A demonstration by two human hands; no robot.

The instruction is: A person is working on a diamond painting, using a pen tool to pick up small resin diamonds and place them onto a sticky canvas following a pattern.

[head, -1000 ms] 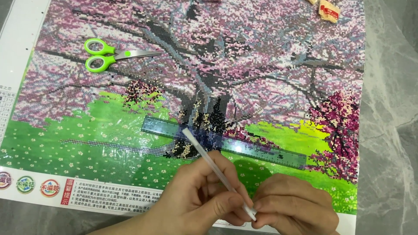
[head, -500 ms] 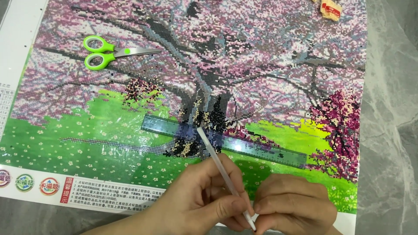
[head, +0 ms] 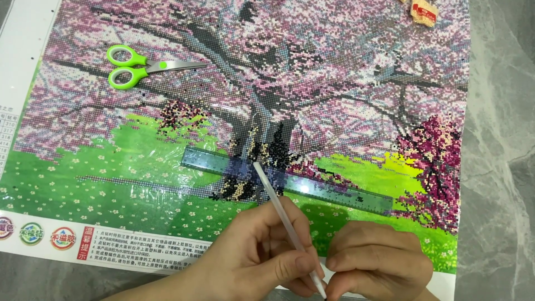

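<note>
A diamond painting canvas with a pink blossom tree and green grass lies flat before me. My left hand is shut on a thin white applicator pen, its far end slanting up toward the dark trunk. My right hand is curled with its fingertips pinched at the pen's near tip, low in the view. Whatever sits at that tip is hidden by my fingers. A clear bluish ruler lies diagonally across the canvas just beyond both hands.
Green-handled scissors rest on the canvas at the upper left. A small tan and red packet sits at the top edge. Grey marbled tabletop runs along the right. The canvas's white printed border runs along the lower left.
The pen's far end has swung to the right and now stands steeper. Both hands stay at the bottom of the view, still joined at the pen's near tip.
</note>
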